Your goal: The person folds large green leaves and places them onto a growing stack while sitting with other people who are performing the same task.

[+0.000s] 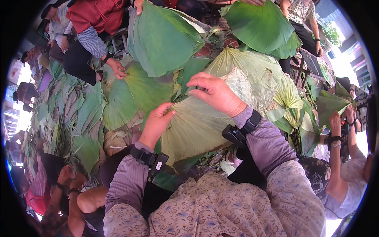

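My left hand (pixel 156 124) pinches a pale yellow-green lotus leaf (pixel 197 127) between thumb and fingers at the point where its veins meet. The leaf fans out, folded, towards my lap, with its ribbed side up. My right hand (pixel 217 94) hovers over the leaf's upper edge. Its fingers are curled, with a gap between thumb and forefinger and nothing seen in them. Beyond that hand lies another pale lotus leaf (pixel 257 63) with a dry, whitish-brown patch. A small bunched leaf (pixel 288 96) rests at its right side.
Across from me, a co-worker's hand (pixel 116 68) touches a green lotus leaf (pixel 145 89). Other people hold up a large leaf (pixel 162 38) and another green leaf (pixel 260 26). Heaped leaves (pixel 65 109) cover the left side. People sit close on both sides.
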{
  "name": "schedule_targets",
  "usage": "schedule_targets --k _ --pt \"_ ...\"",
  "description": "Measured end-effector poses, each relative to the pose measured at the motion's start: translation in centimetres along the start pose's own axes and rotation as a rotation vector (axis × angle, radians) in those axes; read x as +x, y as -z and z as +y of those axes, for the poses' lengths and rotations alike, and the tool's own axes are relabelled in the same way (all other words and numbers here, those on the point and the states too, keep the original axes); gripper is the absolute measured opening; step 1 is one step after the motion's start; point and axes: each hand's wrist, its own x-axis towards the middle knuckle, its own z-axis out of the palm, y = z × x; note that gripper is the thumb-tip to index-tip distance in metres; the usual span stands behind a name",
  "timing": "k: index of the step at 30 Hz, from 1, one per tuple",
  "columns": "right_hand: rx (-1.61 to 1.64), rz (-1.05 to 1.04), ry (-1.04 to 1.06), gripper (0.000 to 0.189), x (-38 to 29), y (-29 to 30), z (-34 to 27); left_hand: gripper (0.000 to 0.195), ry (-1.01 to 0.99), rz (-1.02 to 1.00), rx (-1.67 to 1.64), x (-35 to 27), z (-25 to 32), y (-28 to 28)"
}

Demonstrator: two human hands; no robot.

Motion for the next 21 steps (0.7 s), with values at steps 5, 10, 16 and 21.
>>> schedule_targets --k 5,10,16,21 --pt "-0.177 -0.343 0.073 0.015 -0.7 -1.8 -0.1 0.019 -0.063 -0.03 0.137 -1.5 0.4 -0.4" --pt "-0.101 -0.429 0.054 0.012 -0.5 -3.2 -0.9 0.018 -0.025 -0.091 0.156 -2.5 0.6 0.1" --pt "0.225 -0.281 -0.323 0.015 -1.9 -2.9 -0.7 0.018 -0.011 -0.078 0.049 -2.4 0.8 -1.5" --pt "0.463 -0.075 -0.636 0.021 -0.7 -1.6 0.3 0.015 0.06 -0.12 0.083 -2.4 0.7 -1.2"
